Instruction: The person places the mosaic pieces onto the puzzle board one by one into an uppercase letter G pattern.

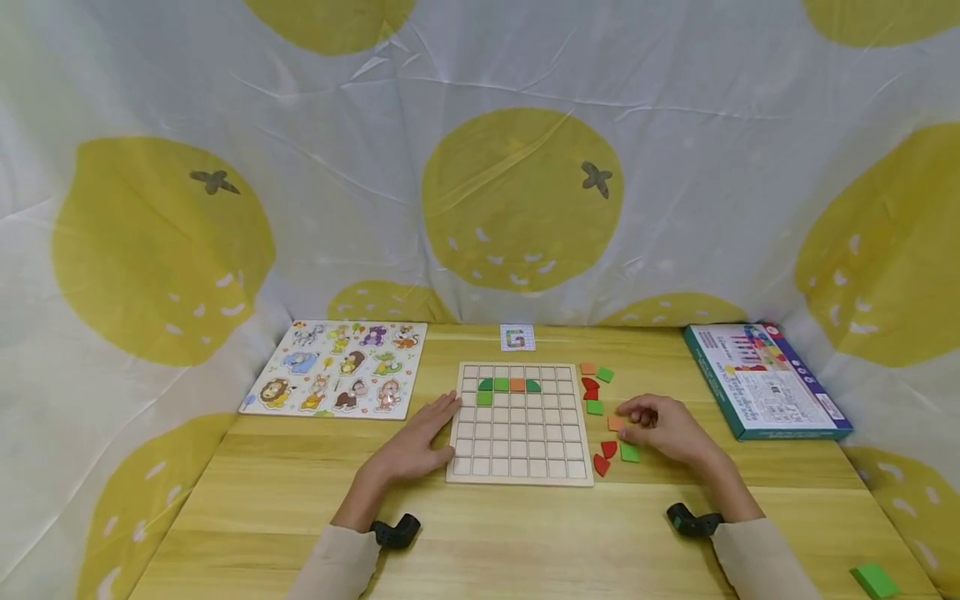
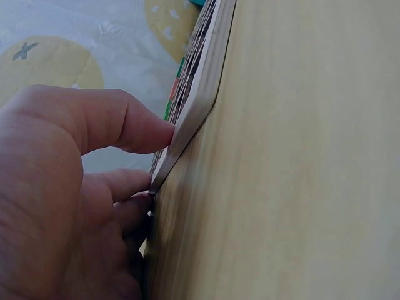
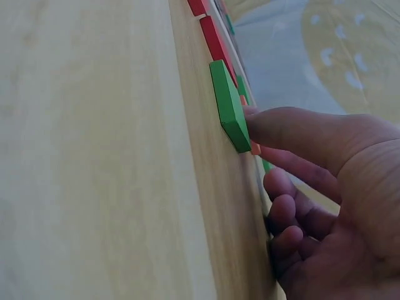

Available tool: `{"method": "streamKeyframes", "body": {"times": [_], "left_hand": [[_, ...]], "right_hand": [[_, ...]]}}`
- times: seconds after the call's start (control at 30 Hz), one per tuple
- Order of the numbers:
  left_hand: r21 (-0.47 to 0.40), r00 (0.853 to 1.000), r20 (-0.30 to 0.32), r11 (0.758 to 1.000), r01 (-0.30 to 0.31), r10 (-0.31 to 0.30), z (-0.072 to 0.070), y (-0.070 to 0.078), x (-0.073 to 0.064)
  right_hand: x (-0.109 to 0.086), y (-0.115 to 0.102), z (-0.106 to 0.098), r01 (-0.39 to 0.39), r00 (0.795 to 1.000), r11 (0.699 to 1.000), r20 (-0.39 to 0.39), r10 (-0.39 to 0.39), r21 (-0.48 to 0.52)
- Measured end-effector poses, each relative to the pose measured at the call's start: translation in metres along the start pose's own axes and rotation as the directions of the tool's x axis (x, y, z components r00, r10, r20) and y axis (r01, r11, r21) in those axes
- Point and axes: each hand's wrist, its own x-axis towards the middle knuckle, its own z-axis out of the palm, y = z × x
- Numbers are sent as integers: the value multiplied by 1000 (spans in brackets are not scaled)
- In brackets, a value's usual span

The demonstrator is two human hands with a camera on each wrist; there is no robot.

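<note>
A wooden grid board [image 1: 517, 475] lies in front of me, with green and orange pieces set in its upper rows. My left hand [image 1: 416, 437] rests at the board's left edge, fingers extended; in the left wrist view the thumb [image 2: 147, 131] touches the board's side. To the right of the board, my right hand [image 1: 667, 427] pinches an orange square tile [image 1: 615, 423] between thumb and index finger. A green square tile [image 1: 630, 452] lies just below it, and this green tile [image 3: 228, 106] partly hides the orange one in the right wrist view.
Beside the board lie red quarter-round pieces [image 1: 602, 465] and more square tiles [image 1: 595, 407]. A small pattern card [image 1: 517, 337] stands behind it. An animal puzzle board [image 1: 337, 367] is at left, a flat box [image 1: 765, 379] at right, a green block [image 1: 874, 581] at the lower right.
</note>
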Motion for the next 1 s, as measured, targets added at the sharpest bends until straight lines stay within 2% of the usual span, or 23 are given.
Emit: {"method": "streamKeyframes", "body": {"times": [0.5, 0.67, 1.0], "left_hand": [[-25, 1000, -4, 1000, 6, -6, 2, -2, 0], [-18, 1000, -7, 1000, 9, -9, 2, -1, -1], [-21, 1000, -7, 1000, 5, -5, 0, 1, -1]], "right_hand": [[0, -7, 4, -52, 995, 998, -85, 49, -33], [1, -17, 7, -36, 993, 999, -115, 34, -21], [13, -48, 26, 32, 994, 999, -108, -28, 29]]}}
